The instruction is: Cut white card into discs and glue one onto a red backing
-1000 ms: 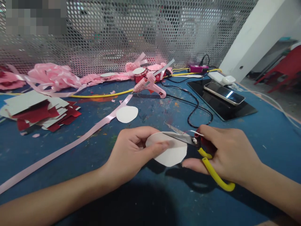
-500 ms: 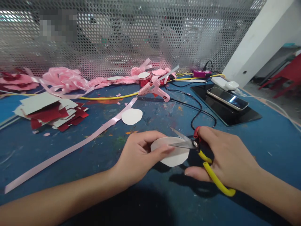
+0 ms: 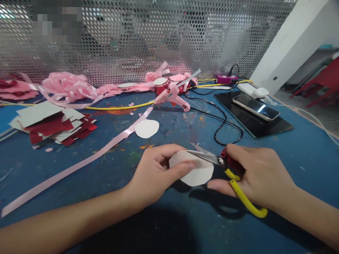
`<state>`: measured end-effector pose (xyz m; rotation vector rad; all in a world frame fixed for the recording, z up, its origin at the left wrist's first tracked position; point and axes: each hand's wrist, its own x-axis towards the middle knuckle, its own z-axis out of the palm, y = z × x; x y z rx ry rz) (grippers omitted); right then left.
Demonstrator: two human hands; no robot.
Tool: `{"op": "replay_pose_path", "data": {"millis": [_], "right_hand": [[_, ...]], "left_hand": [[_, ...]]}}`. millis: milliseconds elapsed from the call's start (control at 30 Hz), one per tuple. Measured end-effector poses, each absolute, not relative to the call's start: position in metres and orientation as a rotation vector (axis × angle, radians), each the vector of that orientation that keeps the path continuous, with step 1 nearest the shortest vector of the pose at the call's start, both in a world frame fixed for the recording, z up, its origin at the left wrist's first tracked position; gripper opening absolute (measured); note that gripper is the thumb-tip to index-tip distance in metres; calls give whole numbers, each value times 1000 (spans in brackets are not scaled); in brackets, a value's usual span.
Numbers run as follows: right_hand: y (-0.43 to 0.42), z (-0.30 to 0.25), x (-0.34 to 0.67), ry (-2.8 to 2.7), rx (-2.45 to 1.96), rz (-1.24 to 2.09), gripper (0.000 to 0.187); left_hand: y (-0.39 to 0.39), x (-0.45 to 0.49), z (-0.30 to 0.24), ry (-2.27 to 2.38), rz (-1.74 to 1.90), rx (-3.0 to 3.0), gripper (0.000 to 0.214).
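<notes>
Between the thumb and fingers of my left hand (image 3: 161, 169) is a roughly round white paper disc (image 3: 198, 173), thumb on top. My right hand (image 3: 259, 173) grips a pair of scissors (image 3: 222, 161) with yellow and red sleeved handles. The blades point left and lie along the disc's far edge, slightly parted. Another white disc (image 3: 147, 128) rests on the blue table, touching the end part of a long pink ribbon (image 3: 87, 160). Beyond it lies a pink glue gun (image 3: 173, 98) with a black cord.
A stack of white and red card pieces (image 3: 53, 123) sits at the left. Bunched pink ribbon (image 3: 69, 86) lies along the perforated metal screen (image 3: 132, 42). At the right, a phone (image 3: 255, 107) lies on a black tablet (image 3: 275, 128), near a purple power adapter (image 3: 227, 79).
The scissor blades have drawn closer together and shifted to the disc's far edge. My left hand keeps its hold on the disc. The whole view has shifted slightly.
</notes>
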<state>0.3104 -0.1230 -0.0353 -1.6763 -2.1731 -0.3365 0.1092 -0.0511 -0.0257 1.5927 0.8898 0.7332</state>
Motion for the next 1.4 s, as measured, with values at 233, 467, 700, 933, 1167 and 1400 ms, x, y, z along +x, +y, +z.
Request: {"op": "replay_pose_path", "data": {"millis": [233, 467, 700, 933, 1167, 1400], "right_hand": [[-121, -35, 309, -2218, -1737, -301, 58], [-117, -32, 309, -2298, -1693, -320, 53], [-120, -37, 309, -2290, -1679, -310, 55], [-123, -38, 308, -2170, -1646, -459, 59], [-123, -36, 310, -2097, -1633, -532, 59], [-120, -35, 310, -2243, -1703, -256, 58]], "left_hand": [[-52, 107, -26, 831, 669, 1643, 10], [-51, 108, -30, 781, 707, 1581, 7], [-50, 106, -29, 771, 678, 1576, 6], [-49, 108, -30, 749, 694, 1452, 5], [-57, 110, -38, 554, 599, 944, 21], [-59, 113, -33, 669, 585, 1096, 7]]}}
